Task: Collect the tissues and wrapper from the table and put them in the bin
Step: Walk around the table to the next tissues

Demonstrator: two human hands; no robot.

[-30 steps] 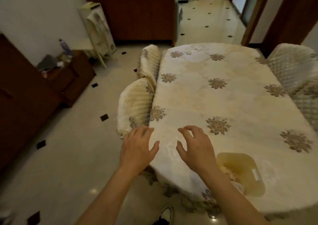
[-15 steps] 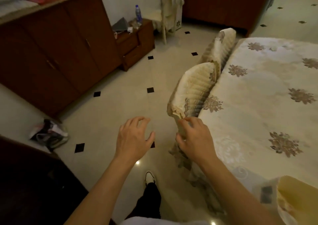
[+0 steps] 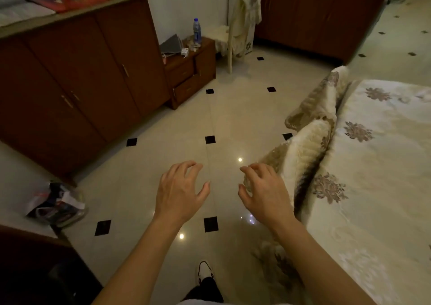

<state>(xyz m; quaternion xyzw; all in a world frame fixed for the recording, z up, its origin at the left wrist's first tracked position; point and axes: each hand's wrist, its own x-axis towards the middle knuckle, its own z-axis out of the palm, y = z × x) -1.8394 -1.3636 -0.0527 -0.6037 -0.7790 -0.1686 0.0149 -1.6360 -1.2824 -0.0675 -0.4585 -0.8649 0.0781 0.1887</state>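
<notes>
My left hand [image 3: 180,191] and my right hand [image 3: 264,191] hover side by side over the tiled floor, fingers curled and apart, holding nothing. The table [image 3: 377,188] with its cream flowered cloth fills the right side; my right hand is just left of its edge, in front of a covered chair back. No tissue or wrapper shows on the visible cloth. A clear bag of mixed rubbish [image 3: 57,203] lies on the floor at the lower left, well left of my left hand. No bin is in view.
Two chairs with quilted covers [image 3: 310,146] stand pushed against the table's left side. A long brown cabinet [image 3: 77,83] runs along the left, with a low nightstand [image 3: 189,69] holding a bottle. Open tiled floor [image 3: 221,118] lies ahead. My shoe [image 3: 205,272] shows below.
The view has swung left from the table toward the floor and the cabinet. Both hands stayed open and have shifted off the table edge to over the floor.
</notes>
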